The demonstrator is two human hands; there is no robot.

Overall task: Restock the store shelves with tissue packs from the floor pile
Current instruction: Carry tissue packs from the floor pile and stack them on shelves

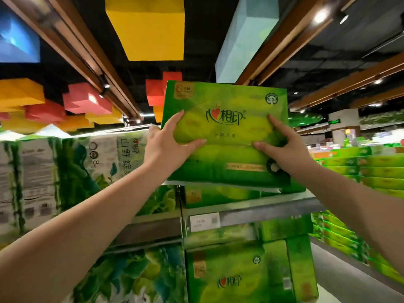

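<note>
Fingers of left hand (168, 145) and right hand (282, 143) pinching tissue pack (225, 132) high, tilted; could slide off stacked packs (240, 193) below.

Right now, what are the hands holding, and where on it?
Both hold one green tissue pack: left hand at its left edge, right hand at its right edge.

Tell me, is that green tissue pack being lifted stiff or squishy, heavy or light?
Probably squishy: the green tissue pack shows soft bulges under its glossy wrap. Likely light, since the left hand and right hand hold it overhead. The film may be slippery.
</note>
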